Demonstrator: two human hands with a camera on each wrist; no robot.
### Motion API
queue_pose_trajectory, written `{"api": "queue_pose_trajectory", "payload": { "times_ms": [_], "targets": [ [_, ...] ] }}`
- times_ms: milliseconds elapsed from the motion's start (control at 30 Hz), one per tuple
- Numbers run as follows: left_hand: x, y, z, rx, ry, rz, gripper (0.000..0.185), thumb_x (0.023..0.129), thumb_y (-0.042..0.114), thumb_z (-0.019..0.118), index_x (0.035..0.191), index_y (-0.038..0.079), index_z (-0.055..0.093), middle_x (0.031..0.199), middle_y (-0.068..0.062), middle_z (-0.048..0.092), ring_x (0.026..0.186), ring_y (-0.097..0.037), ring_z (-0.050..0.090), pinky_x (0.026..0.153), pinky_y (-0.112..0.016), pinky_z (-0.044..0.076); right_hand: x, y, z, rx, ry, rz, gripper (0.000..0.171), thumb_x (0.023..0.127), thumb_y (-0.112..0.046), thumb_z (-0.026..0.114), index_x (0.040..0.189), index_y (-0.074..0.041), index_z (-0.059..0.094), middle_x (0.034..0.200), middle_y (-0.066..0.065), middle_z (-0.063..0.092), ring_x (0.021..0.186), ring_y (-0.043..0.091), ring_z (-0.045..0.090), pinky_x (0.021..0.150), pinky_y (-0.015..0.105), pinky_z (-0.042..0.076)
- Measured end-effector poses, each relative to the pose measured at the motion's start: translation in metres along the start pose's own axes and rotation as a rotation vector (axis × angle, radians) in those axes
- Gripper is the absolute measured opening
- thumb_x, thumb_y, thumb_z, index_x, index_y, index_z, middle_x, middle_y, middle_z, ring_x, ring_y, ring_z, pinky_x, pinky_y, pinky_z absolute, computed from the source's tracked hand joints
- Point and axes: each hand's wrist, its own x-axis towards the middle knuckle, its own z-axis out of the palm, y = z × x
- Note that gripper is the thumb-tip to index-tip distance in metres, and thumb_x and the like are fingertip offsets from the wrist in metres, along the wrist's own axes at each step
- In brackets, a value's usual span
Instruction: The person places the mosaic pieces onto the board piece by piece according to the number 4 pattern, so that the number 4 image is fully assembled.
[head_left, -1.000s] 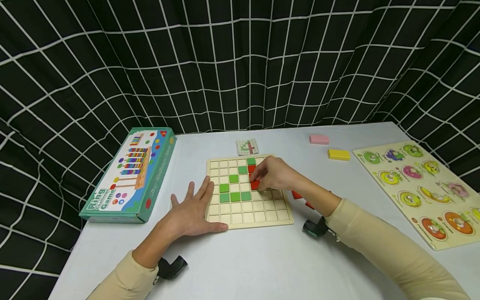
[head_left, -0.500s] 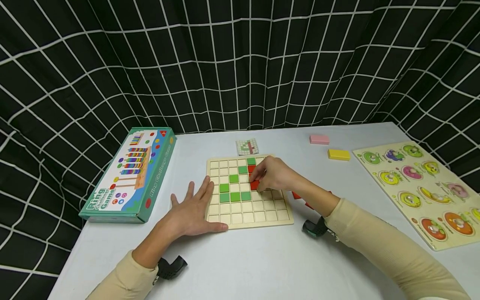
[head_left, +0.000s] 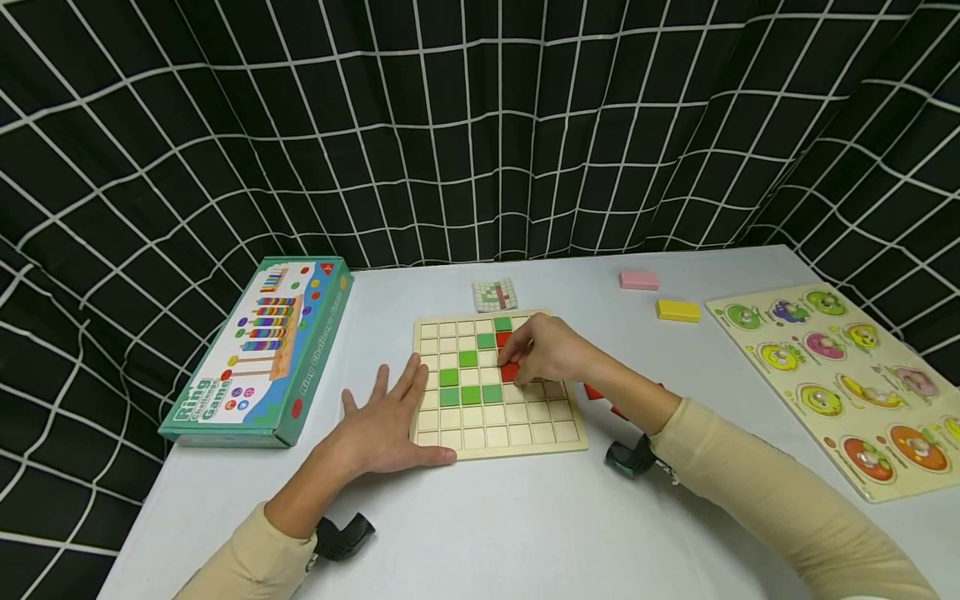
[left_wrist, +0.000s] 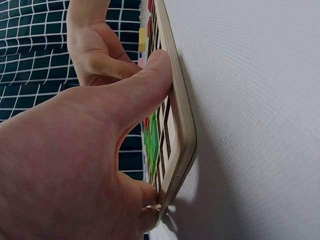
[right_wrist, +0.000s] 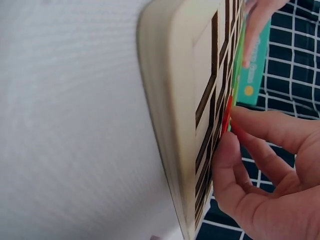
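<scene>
A wooden grid board (head_left: 517, 437) lies in the middle of the white table, with several green tiles (head_left: 470, 393) set in its squares and a red tile (head_left: 502, 337) near the top. My right hand (head_left: 546, 350) is over the board's upper right part and pinches a red tile (head_left: 510, 372) with curled fingers; the pinch also shows in the right wrist view on the red tile (right_wrist: 228, 116). My left hand (head_left: 390, 421) lies flat with spread fingers on the board's left edge, thumb along the front rim (left_wrist: 177, 107).
A green "Ring Challenge Game" box (head_left: 258, 350) lies at the left. A small pattern card (head_left: 495, 293) sits behind the board. Pink (head_left: 638, 280) and yellow (head_left: 677, 310) blocks and a fruit peg puzzle (head_left: 847, 379) are at the right. Loose red tiles (head_left: 596, 392) lie under my right forearm.
</scene>
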Motion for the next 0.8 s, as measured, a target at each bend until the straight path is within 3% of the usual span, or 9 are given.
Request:
{"api": "queue_pose_trajectory", "payload": {
  "times_ms": [200,533,800],
  "targets": [
    [0.000,0.001,0.000,-0.004,-0.001,0.002,0.127,0.079,0.077,0.072,0.168,0.009,0.013,0.178,-0.005,-0.001,0.159,-0.052,0.007,0.105,-0.091,0.012,-0.003,0.004,-0.004,0.048,-0.005,0.002,0.024,0.076,0.005,0.081,0.097,-0.007,0.082,0.093,0.007,0.076,0.084,0.017,0.063,0.074,0.028,0.054],
    [0.000,0.000,0.000,-0.011,-0.002,0.006,0.127,0.079,0.077,0.072,0.168,0.010,0.011,0.178,-0.004,-0.002,0.159,-0.051,0.004,0.105,-0.091,0.011,-0.012,0.012,-0.018,0.082,0.015,0.024,0.014,0.091,-0.008,0.076,0.104,-0.008,0.082,0.098,0.005,0.075,0.090,0.022,0.063,0.076,0.030,0.053],
    [0.000,0.000,0.001,-0.009,-0.001,-0.002,0.127,0.079,0.076,0.073,0.168,0.010,0.012,0.178,-0.004,-0.002,0.159,-0.051,0.005,0.105,-0.091,0.011,-0.022,0.021,-0.029,0.085,0.049,0.020,0.016,0.091,-0.007,0.076,0.106,-0.005,0.080,0.101,0.009,0.075,0.092,0.024,0.064,0.076,0.030,0.053]
  ]
}}
